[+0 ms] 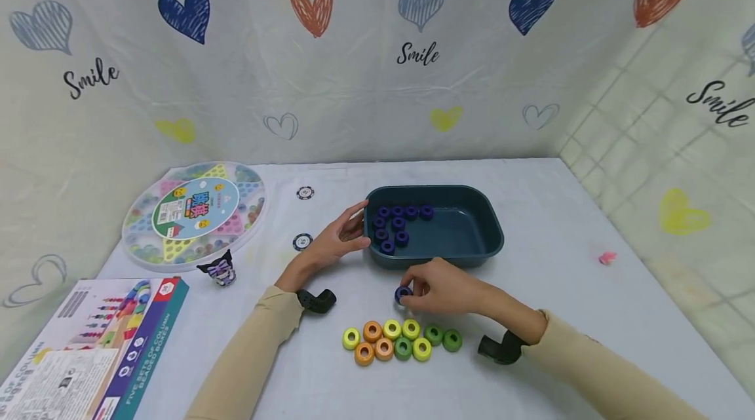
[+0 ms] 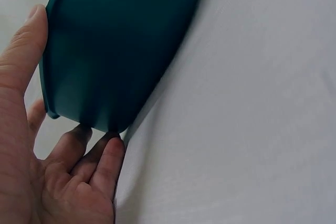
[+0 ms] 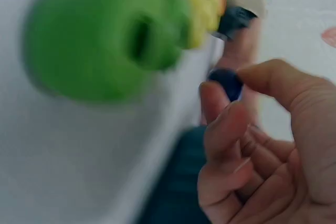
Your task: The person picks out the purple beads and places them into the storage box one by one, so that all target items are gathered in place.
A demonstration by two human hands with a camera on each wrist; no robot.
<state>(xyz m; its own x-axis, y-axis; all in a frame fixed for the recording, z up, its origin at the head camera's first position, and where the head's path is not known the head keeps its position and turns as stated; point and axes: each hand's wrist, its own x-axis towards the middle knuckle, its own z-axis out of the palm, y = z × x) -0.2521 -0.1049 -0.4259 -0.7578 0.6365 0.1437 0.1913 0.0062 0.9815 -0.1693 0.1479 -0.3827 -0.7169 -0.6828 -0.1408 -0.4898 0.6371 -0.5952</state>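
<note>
My right hand (image 1: 445,287) pinches a dark blue bead (image 1: 402,293) between thumb and fingertips, just in front of the teal plastic bin (image 1: 472,258). That bead (image 3: 228,82) also shows in the right wrist view. At the bin's left end, my left hand (image 1: 336,241) rests its thumb and fingertips against the outer wall, as the left wrist view shows too. Several dark purple-blue beads (image 1: 398,224) lie in the left part of the bin. Nearer to me, a cluster of beads is spread on the table: orange (image 1: 364,353), yellow (image 1: 421,349) and green (image 1: 451,341).
A round Chinese checkers board (image 1: 236,174) lies at the left, with a small purple-black figure (image 1: 221,270) by it. A bead-set box (image 1: 135,341) is at front left. Two poker chips (image 1: 303,242) lie left of the bin; a small pink object (image 1: 607,257) is far right.
</note>
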